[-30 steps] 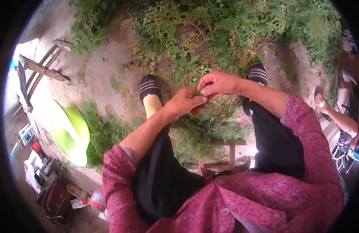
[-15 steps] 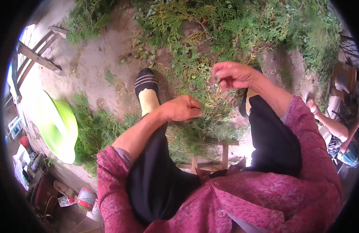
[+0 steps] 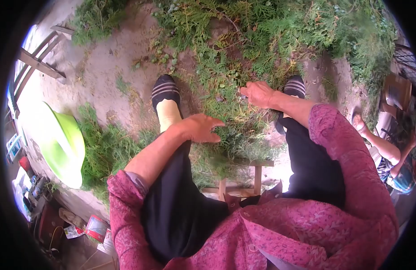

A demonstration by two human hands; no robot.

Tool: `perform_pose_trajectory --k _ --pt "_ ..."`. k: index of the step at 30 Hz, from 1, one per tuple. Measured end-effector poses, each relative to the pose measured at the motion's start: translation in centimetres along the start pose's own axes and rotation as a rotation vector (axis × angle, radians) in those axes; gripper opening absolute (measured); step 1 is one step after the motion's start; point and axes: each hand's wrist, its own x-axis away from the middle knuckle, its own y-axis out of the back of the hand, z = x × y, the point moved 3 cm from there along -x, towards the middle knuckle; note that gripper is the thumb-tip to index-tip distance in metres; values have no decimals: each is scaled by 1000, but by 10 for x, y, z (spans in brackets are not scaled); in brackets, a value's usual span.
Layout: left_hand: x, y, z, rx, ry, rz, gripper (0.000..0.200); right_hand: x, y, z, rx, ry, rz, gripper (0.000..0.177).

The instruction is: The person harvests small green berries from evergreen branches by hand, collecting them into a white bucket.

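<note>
My left hand [image 3: 201,128] hovers over the greenery between my knees, thumb and fingers spread apart with nothing in them. My right hand [image 3: 258,94] is closed, thumb and fingers pinched together beside my right shoe [image 3: 295,86]. Whatever it may hold at the fingertips is too small to name. Beneath both hands lie loose evergreen sprigs [image 3: 226,105] with flat, scaly leaves, scattered on the dirt. A larger heap of evergreen branches [image 3: 280,33] spreads beyond my feet.
A lime-green plastic basin [image 3: 64,144] stands at left beside another branch pile [image 3: 102,148]. A wooden frame [image 3: 41,63] is at upper left, a small wooden stool [image 3: 257,177] below me. Another person's arm [image 3: 383,148] shows at right, near a cardboard box [image 3: 397,90].
My left hand has opened its fingers and shifted slightly left. My right hand has dropped lower toward the sprigs, its fingers still closed. The view has shifted a little.
</note>
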Motion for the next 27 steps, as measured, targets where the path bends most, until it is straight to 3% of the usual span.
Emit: perform_pose_trajectory --k 4,7,9,10,12,13,15,19,21,25,27 --pt "2 3 0 47 16 -24 58 2 -5 -7 20 -34 -49 14" --pt "4 2 4 48 -12 -74 53 0 -3 -22 -145 -87 -42 12" --pt "6 5 3 48 -11 -82 51 0 4 -27 -527 -49 13 12" --pt "5 4 4 51 -12 -82 51 2 12 -23 -527 -49 16 12" --pt "4 3 6 51 -2 -100 50 4 21 -14 -730 -243 195 12" --pt "4 4 6 52 -2 -100 50 -1 16 -13 -730 -243 196 12" --pt "3 5 3 57 -22 -117 50 -14 9 -5 -368 61 -1 10" --pt "1 4 5 44 -14 -126 50 -18 4 17 -200 96 50 9" --pt "1 4 5 63 -15 -125 49 -17 3 22 29 114 126 7" --pt "2 4 6 66 -28 -142 49 -14 6 14 -130 38 61 12" --pt "3 4 8 80 -29 -151 48 -20 3 3 -340 -12 197 21"
